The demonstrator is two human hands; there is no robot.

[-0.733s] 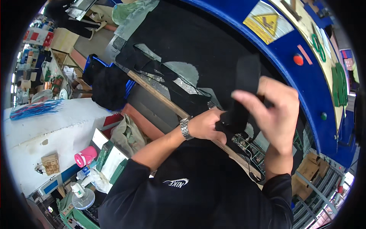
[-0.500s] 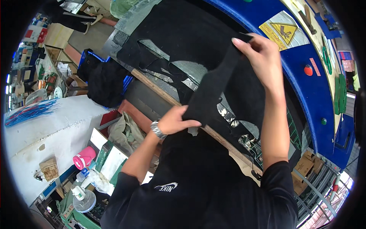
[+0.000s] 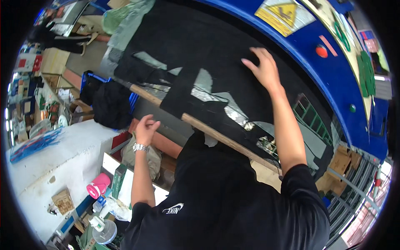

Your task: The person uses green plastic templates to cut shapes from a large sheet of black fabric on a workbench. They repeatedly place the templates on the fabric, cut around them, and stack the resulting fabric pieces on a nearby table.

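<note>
Black fabric (image 3: 183,31) covers the bench in front of me, with cut-out gaps through which a pale surface shows. A long black cut piece (image 3: 180,89) lies across these gaps, one end hanging over the wooden front edge (image 3: 231,140). My right hand (image 3: 266,71) is over the black fabric, fingers apart, holding nothing; whether it touches the cloth I cannot tell. Off the front edge, left of the hanging end, my left hand (image 3: 146,130) is empty with its fingers loosely bent and apart. A metal watch band (image 3: 141,147) circles that wrist.
Beyond the fabric curves a blue machine body (image 3: 304,54) with a red button (image 3: 321,51) and a yellow warning sign (image 3: 283,13). A blue crate (image 3: 133,100) heaped with black cloth (image 3: 111,104) stands at left. Nearby are a white-topped table (image 3: 79,143), pink container (image 3: 98,185) and fan (image 3: 105,232).
Both hands have let go of the black piece, which now lies on the bench. My left hand has moved left and away from it; the right has opened. The view has shifted.
</note>
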